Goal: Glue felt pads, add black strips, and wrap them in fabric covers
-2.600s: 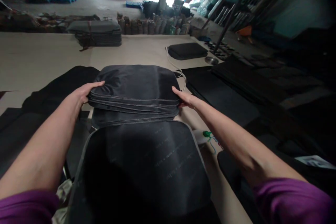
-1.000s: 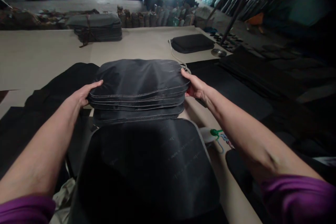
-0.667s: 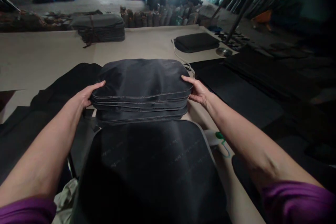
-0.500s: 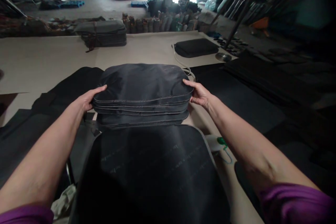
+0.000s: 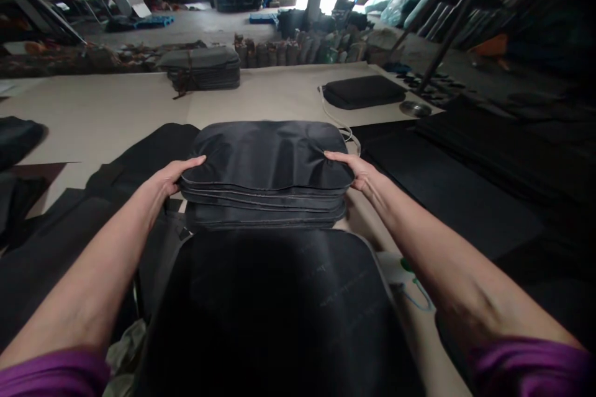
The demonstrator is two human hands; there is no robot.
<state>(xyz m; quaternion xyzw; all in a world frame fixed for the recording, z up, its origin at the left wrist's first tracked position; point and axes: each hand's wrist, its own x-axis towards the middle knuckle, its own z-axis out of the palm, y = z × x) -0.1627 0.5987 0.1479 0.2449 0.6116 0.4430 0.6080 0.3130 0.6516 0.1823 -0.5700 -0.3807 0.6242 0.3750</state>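
Note:
Both hands grip opposite sides of a stack of black fabric panels (image 5: 272, 152) with rounded corners. My left hand (image 5: 174, 175) has its thumb on the top panel near the left edge, its other fingers mostly hidden at the side. Across from it, my right hand (image 5: 356, 167) presses its thumb on the right side, fingers partly hidden beyond the edge. The top panel wrinkles around both thumbs. Beneath the held panels are further stacked black panels (image 5: 265, 214). Nearer to me lies a larger black panel (image 5: 288, 298) with faint lettering and a pale edge.
Dark sheets lie left (image 5: 149, 142) and right (image 5: 447, 180) on the beige table (image 5: 116, 99). Farther back are a tied bundle of panels (image 5: 207, 68), a black padded piece (image 5: 365, 92), a pale cord (image 5: 333, 113) and a round metal dish (image 5: 416, 109). A slanted pole (image 5: 447, 43) stands at right.
The top panel is more puckered, with both thumbs farther in from its edges. My view has shifted, so the scene sits lower and farther right. Both hands stay on the stack.

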